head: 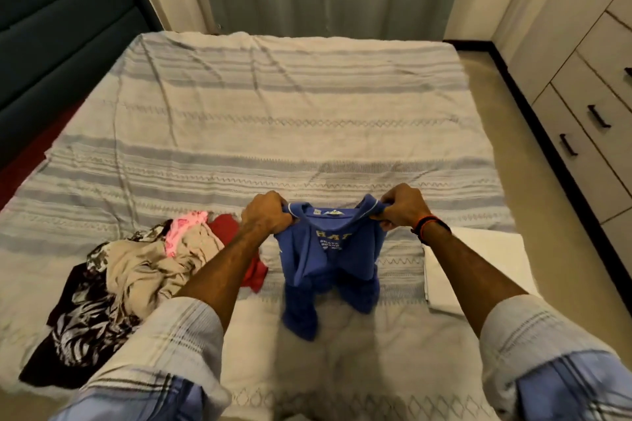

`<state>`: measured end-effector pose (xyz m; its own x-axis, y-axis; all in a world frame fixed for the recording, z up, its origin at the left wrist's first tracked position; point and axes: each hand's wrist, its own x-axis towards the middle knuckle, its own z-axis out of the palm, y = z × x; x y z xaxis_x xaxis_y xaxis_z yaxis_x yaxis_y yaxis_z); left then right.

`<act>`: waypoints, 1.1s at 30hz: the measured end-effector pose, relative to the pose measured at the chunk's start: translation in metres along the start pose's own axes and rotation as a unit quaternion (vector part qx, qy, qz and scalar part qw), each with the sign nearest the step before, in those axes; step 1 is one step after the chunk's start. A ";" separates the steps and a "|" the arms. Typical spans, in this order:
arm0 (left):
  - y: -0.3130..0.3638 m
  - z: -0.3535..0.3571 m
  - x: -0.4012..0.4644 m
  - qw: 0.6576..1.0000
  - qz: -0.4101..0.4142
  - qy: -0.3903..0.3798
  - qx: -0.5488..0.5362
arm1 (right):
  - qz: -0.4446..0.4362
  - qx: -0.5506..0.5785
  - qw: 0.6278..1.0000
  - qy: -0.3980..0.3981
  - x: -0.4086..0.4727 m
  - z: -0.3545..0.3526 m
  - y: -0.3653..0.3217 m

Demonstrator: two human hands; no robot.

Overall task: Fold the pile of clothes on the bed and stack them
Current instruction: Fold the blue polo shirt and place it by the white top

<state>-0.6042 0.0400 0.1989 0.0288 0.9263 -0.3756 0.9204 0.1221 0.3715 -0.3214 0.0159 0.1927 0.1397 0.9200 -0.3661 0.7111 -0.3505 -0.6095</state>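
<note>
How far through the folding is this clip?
Early. Done: one folded white cloth lies at the right. In hand: left hand and right hand hold a blue shirt up by its shoulders. Left: the unfolded pile.

Blue t-shirt (pixel 328 249) with pale chest lettering, held up by both shoulders, front facing the camera, body hanging crumpled, hem bunched just over the bed (pixel 273 96). Unfolded pile (pixel 136 277) on the near left of the bed: beige garment on top, pink piece behind it, red one at its right edge, black-and-white print at the near left. Folded white item (pixel 478 267) lies flat, near right.
</note>
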 end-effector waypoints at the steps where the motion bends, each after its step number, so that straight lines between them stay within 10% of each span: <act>1: -0.003 0.011 0.006 1.000 -0.005 -0.009 0.001 | 0.005 -0.002 1.000 -0.003 0.007 0.009 0.009; 15: -0.002 0.057 0.157 0.997 -0.057 -0.039 -0.041 | 0.066 -0.043 0.996 -0.038 0.158 0.037 0.022; 21: 0.026 0.044 0.265 0.958 -0.077 0.071 -0.266 | 0.060 0.055 0.994 0.069 0.259 0.035 -0.010; 25: 0.022 0.066 0.293 0.933 -0.050 0.009 -0.356 | 0.024 0.197 0.980 -0.008 0.278 0.055 -0.009; 33: -0.021 0.146 0.255 0.961 -0.101 -0.095 -0.237 | 0.099 0.120 0.984 -0.084 0.249 0.128 0.056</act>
<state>-0.5593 0.2214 -0.0281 -0.0196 0.7899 -0.6129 0.6342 0.4837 0.6032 -0.3353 0.2028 -0.0226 0.1288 0.7952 -0.5925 0.4958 -0.5691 -0.6560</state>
